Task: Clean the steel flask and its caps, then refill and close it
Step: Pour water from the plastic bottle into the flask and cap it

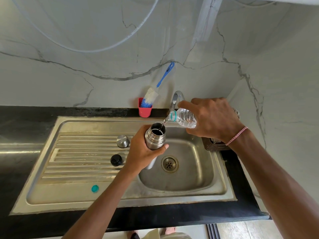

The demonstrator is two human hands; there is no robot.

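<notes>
My left hand (143, 150) wraps the steel flask (155, 138) below its threads, over the sink (189, 178). My right hand (213, 118) clasps a plastic bottle (187, 118), pouring from two o'clock. I judge the steel flask stiff, slick, heavier as it fills.

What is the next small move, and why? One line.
Probably hold the plastic bottle tilted in the right hand: water streams into the open flask, gripped by the left hand over the sink; steel cap and black cap lie on the drainboard.
</notes>
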